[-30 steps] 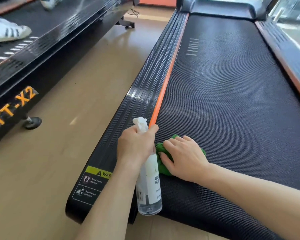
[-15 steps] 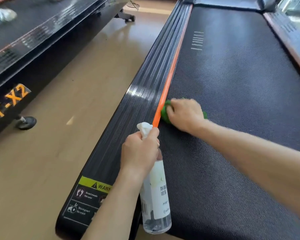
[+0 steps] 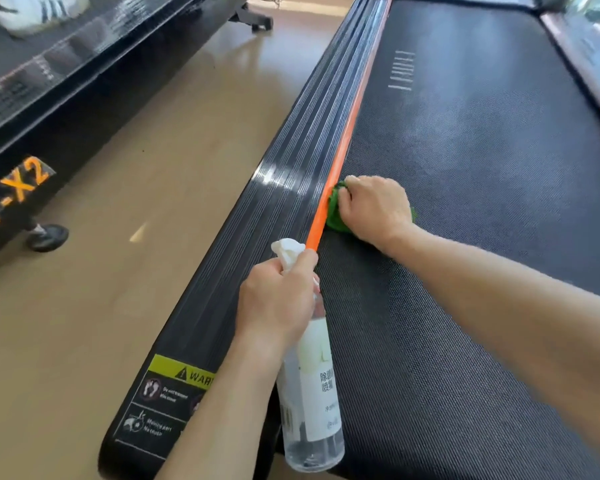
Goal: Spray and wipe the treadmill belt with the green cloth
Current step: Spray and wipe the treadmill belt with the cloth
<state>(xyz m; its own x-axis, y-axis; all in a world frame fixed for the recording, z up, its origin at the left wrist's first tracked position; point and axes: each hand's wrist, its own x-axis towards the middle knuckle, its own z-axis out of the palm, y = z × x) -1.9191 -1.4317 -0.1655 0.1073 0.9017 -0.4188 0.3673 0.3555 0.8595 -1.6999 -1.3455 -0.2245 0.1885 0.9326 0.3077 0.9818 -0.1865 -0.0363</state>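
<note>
A gym floor — two treadmills stand side by side on smooth tan flooring point(image 3: 125, 271). The near treadmill belt point(image 3: 465, 202) is wide and black, edged by an orange strip point(image 3: 347, 140) and a ribbed side rail point(image 3: 291, 188) with a yellow warning sticker point(image 3: 177, 375). On the neighbouring treadmill point(image 3: 32, 98) — marked "X2" — a white striped sneaker point(image 3: 39, 12) rests.

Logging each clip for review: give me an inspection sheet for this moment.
Surface: black belt, textured; orange strip along its left edge.
Job's things: green cloth on the belt against the strip; spray bottle, clear, little liquid at the bottom.
Clutter: nothing seen.
Grippers: left hand grips the bottle's neck; right hand presses the cloth.
Cables: possibly one on the floor at the top edge, too small to tell.
Surroundings: tan floor; second treadmill left, a white shoe on it; warning sticker.
</note>
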